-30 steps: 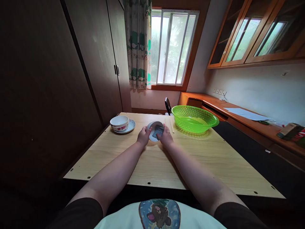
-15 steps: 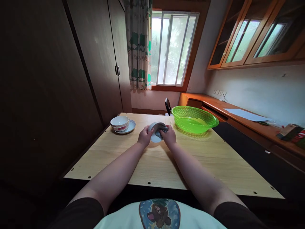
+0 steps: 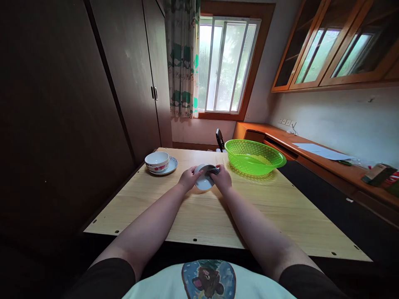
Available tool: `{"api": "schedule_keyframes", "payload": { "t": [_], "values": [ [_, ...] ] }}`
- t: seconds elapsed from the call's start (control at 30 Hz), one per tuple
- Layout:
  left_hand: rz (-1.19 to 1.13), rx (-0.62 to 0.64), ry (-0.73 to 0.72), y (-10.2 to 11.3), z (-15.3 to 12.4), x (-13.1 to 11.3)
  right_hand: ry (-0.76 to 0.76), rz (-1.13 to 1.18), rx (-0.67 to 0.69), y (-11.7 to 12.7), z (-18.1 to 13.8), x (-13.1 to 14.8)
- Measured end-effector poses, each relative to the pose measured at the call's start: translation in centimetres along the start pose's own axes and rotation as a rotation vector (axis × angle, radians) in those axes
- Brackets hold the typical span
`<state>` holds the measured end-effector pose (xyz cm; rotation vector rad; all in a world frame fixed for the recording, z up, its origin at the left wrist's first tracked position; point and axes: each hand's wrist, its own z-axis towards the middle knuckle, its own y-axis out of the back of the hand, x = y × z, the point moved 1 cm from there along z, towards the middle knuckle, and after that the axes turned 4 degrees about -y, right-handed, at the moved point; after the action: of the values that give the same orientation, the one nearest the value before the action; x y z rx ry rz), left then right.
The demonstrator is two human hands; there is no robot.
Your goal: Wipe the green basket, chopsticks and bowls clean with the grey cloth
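Over the middle of the table a small white bowl (image 3: 203,183) is held tilted, its hollow facing me. My left hand (image 3: 188,178) grips its left rim, thumb on the inside. My right hand (image 3: 222,178) is closed on a grey cloth (image 3: 214,171) at the bowl's right rim; most of the cloth is hidden by the fingers. To the left, white bowls with a red flower pattern (image 3: 157,161) are stacked on a plate with a patterned rim (image 3: 172,165).
A green plastic basket (image 3: 254,168) stands at the back right of the wooden table (image 3: 202,216). Thin sticks, perhaps chopsticks (image 3: 224,162), lie left of it. A dark chair (image 3: 220,139) is behind the table, and a wardrobe (image 3: 124,83) borders the left side.
The bowl has tipped so that more of its inside shows. My right hand and the cloth have shifted slightly, and less of the cloth is visible. The stacked bowls and basket stay put.
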<state>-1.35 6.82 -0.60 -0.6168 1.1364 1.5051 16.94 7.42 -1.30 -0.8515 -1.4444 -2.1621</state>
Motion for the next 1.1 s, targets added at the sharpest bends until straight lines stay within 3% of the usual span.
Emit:
{"api": "schedule_keyframes", "payload": {
  "t": [0.2, 0.37, 0.57, 0.83, 1.1],
  "values": [
    [-0.065, 0.023, 0.012, 0.1, 0.1, 0.7, 0.023, 0.186, 0.196, -0.8, -0.3, -0.1],
    [-0.195, 0.017, -0.032, -0.1, 0.1, 1.0, -0.072, 0.288, 0.112, -1.0, -0.1, -0.3],
    [-0.044, 0.023, -0.121, -0.9, -0.5, 0.6, -0.124, 0.431, 0.084, -1.3, -0.1, -0.3],
    [-0.093, 0.023, -0.096, -0.4, -0.3, 1.2, -0.073, 0.175, 0.176, -0.7, -0.1, -0.3],
    [-0.090, 0.067, -0.055, 0.1, -0.1, 0.7, 0.068, -0.106, -0.033, 0.7, 0.1, -0.1]
  ]
}}
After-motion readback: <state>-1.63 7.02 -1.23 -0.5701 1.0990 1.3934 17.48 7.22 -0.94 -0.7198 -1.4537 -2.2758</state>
